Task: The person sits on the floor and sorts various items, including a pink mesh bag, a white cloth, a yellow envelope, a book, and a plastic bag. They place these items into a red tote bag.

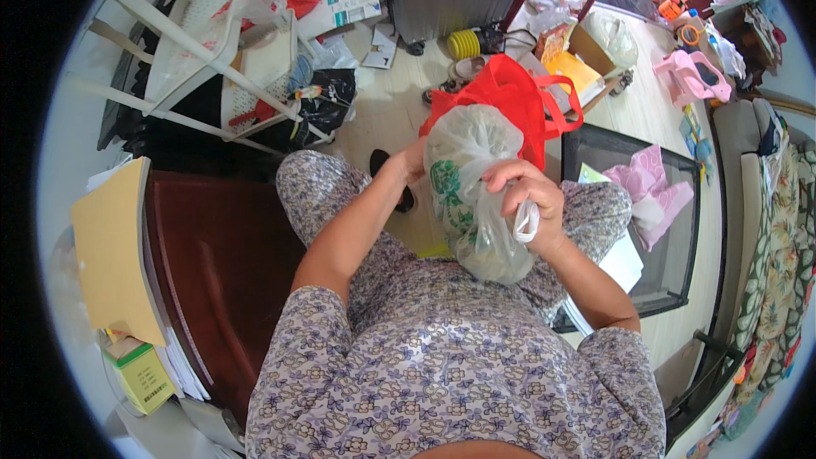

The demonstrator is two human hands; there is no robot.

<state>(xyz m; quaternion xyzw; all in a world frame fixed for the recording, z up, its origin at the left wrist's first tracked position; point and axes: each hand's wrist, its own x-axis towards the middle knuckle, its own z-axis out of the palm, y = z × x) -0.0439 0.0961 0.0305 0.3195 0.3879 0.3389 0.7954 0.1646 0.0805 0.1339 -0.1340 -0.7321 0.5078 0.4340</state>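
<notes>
A translucent plastic bag (475, 140) with green print and filled contents hangs in front of my torso, above my lap. My right hand (532, 201) grips its gathered upper part, and a white loop handle (526, 221) sticks out beside the palm. At the bag's left side is my left hand (415, 156); its fingers are hidden behind the bag and the red bag. Just beyond, a red fabric bag (503, 86) with loop handles stands slumped, partly covered by the plastic bag. What the plastic bag contains cannot be made out.
A dark red leather seat (223, 268) lies to the left, below a white metal rack (223, 70). To the right is a black-framed mesh panel (663, 274) with a pink patterned cloth (650, 191). An open cardboard box (590, 48) and a pink plastic stool (692, 76) stand farther off.
</notes>
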